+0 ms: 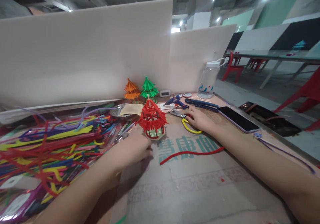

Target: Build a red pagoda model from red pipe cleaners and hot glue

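Note:
A small red pagoda model (152, 117), with fringed tiers and an open-frame lower part on a pale base, is near the middle of the table. My left hand (137, 145) is at its left side with fingers curled at the base, gripping it; some fingertips are hidden behind the model. To the right, my right hand (197, 118) has its fingers closed on the handle of yellow-handled scissors (185, 126), whose blades point left. A red pipe cleaner (192, 153) lies on the tabletop between my forearms.
Many coloured pipe cleaners (50, 144) heap up at left. Orange (131, 90) and green (148, 88) pagodas stand behind, by a white partition (87, 53). A glue gun (175, 100), dark blue pliers-like tool (202, 104), phone (238, 119) and water bottle (208, 80) are at right.

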Tool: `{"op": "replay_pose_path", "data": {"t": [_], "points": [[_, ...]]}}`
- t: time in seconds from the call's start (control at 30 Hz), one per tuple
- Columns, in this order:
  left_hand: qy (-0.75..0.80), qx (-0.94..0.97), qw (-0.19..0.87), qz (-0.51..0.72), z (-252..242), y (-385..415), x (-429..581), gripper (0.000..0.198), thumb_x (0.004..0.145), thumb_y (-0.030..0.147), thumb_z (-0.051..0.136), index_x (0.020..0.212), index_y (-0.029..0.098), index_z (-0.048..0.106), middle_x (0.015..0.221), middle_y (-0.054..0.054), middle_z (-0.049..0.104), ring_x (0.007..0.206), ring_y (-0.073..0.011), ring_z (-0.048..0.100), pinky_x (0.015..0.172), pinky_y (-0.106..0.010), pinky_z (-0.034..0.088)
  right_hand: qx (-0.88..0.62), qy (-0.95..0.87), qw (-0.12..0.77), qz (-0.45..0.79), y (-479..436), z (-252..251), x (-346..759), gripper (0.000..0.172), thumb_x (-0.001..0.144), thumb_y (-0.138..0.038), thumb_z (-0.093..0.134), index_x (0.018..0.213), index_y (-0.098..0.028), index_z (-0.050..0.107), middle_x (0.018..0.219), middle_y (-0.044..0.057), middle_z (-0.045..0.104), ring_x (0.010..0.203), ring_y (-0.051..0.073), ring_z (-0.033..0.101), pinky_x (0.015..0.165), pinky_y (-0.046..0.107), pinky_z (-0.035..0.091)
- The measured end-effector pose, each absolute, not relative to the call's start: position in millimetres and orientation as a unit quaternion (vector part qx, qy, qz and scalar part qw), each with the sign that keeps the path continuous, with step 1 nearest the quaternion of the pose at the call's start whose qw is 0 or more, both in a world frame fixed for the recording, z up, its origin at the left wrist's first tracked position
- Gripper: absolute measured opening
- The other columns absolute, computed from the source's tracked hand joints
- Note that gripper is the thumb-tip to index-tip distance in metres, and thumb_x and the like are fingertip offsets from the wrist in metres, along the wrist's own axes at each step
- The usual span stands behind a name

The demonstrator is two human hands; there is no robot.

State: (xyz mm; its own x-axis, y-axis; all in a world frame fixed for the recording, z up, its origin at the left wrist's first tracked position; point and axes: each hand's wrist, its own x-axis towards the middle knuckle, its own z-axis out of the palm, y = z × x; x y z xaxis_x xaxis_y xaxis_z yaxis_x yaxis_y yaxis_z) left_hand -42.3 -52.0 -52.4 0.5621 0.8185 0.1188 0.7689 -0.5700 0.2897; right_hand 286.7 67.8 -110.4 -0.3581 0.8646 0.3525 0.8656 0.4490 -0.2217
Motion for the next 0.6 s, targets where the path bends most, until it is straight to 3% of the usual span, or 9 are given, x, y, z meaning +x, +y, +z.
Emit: {"op": "replay_pose_path", "data": {"t": [0.07, 0.13, 0.23, 0.33, 0.43, 0.53, 0.6], "points": [[0.439, 0.889, 0.123, 0.045, -56.9, -59.0, -33.3, 0.015, 0.077, 0.036, 0.072, 0.066, 0.026, 0.071, 0.063, -0.001, 0.069, 0.061, -0.0210, 0.064, 0.058, -0.029, 0.046, -0.528, -0.822, 0.213, 0.000, 66.8, -109.2, 286.2, 0.030, 0.095, -0.025, 0.054, 0.122, -0.020, 0.067, 0.129, 0.013, 0.060, 0.120, 0.026, 0.058, 0.104, 0.037, 0.045], [0.418, 0.902, 0.103, 0.022, -60.9, -63.7, -24.3, 0.020, 0.079, 0.045, 0.072, 0.076, 0.025, 0.072, 0.073, -0.004, 0.073, 0.070, -0.0244, 0.068, 0.061, -0.031, 0.046, -0.529, -0.821, 0.212, 0.003, 65.3, -108.1, 285.3, 0.030, 0.095, -0.025, 0.054, 0.122, -0.020, 0.067, 0.128, 0.013, 0.061, 0.120, 0.026, 0.058, 0.104, 0.037, 0.044], [0.399, 0.914, 0.071, 0.023, -66.7, -64.5, -13.8, 0.011, 0.084, 0.031, 0.065, 0.084, 0.023, 0.072, 0.084, -0.007, 0.075, 0.077, -0.0243, 0.070, 0.067, -0.031, 0.048, -0.530, -0.821, 0.209, 0.006, 62.4, -107.6, 283.2, 0.032, 0.095, -0.024, 0.055, 0.124, -0.021, 0.066, 0.125, 0.012, 0.062, 0.120, 0.025, 0.059, 0.102, 0.035, 0.045], [0.414, 0.908, 0.058, -0.003, -69.6, -60.8, -9.0, 0.016, 0.084, 0.019, 0.056, 0.083, 0.021, 0.071, 0.082, -0.007, 0.075, 0.072, -0.0224, 0.069, 0.064, -0.030, 0.047, -0.537, -0.818, 0.204, 0.007, 60.6, -104.2, 281.7, 0.032, 0.094, -0.023, 0.056, 0.124, -0.018, 0.066, 0.128, 0.014, 0.063, 0.118, 0.027, 0.060, 0.099, 0.035, 0.046], [0.448, 0.894, 0.022, 0.015, -64.3, -58.3, -9.8, 0.016, 0.083, 0.019, 0.055, 0.081, 0.020, 0.070, 0.076, -0.007, 0.073, 0.068, -0.0217, 0.067, 0.063, -0.030, 0.046, -0.556, -0.806, 0.203, 0.008, 57.1, -84.9, 282.1, 0.034, 0.092, -0.026, 0.059, 0.123, -0.013, 0.066, 0.113, 0.018, 0.070, 0.101, 0.029, 0.067, 0.086, 0.036, 0.050], [0.478, 0.873, -0.034, 0.091, -50.1, -61.0, -14.0, 0.014, 0.085, 0.021, 0.055, 0.080, 0.020, 0.069, 0.073, -0.006, 0.071, 0.067, -0.0201, 0.064, 0.067, -0.030, 0.044, -0.562, -0.798, 0.218, 0.009, 38.9, -45.3, 278.6, 0.029, 0.097, -0.031, 0.051, 0.110, -0.013, 0.070, 0.093, 0.015, 0.075, 0.081, 0.026, 0.068, 0.072, 0.034, 0.049], [0.481, 0.864, -0.056, 0.139, -38.3, -65.3, -17.0, 0.013, 0.086, 0.020, 0.055, 0.082, 0.020, 0.067, 0.074, -0.004, 0.071, 0.067, -0.0192, 0.063, 0.064, -0.028, 0.041, -0.533, -0.812, 0.236, 0.010, 13.7, -17.9, 268.6, 0.033, 0.101, -0.037, 0.044, 0.105, -0.018, 0.071, 0.102, 0.012, 0.075, 0.087, 0.023, 0.068, 0.076, 0.032, 0.049]]}}
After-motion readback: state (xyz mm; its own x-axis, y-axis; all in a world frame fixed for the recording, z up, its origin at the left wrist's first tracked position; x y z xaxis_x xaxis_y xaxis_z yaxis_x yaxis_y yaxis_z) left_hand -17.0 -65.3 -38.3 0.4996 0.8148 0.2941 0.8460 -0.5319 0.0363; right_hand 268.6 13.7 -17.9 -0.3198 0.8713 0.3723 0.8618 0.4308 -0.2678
